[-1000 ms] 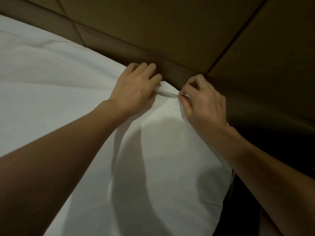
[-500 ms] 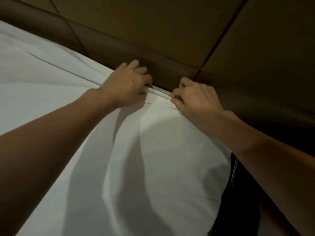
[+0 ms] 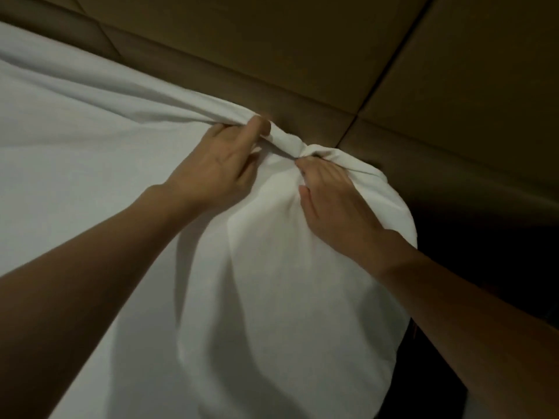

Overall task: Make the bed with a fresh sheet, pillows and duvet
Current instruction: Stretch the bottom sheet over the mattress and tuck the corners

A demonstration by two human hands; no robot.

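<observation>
Sheet (image 3: 90,164) of plain white cotton-like cloth lies spread over the bed, bunched into a twisted rope at the corner against the brown padded headboard (image 3: 211,77). The left hand (image 3: 217,164) has its grip closed on that rope of cloth; the right hand (image 3: 332,192) pinches the gathered knot just beside it. The cloth looks light, soft and limp, so holding it at the bunched edge seems best.

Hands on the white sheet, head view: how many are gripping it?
2. The left hand bunches a twisted fold of the white fabric sheet by the brown padded headboard; the right hand holds gathered fabric at the mattress corner. Its grip is partly hidden.
</observation>
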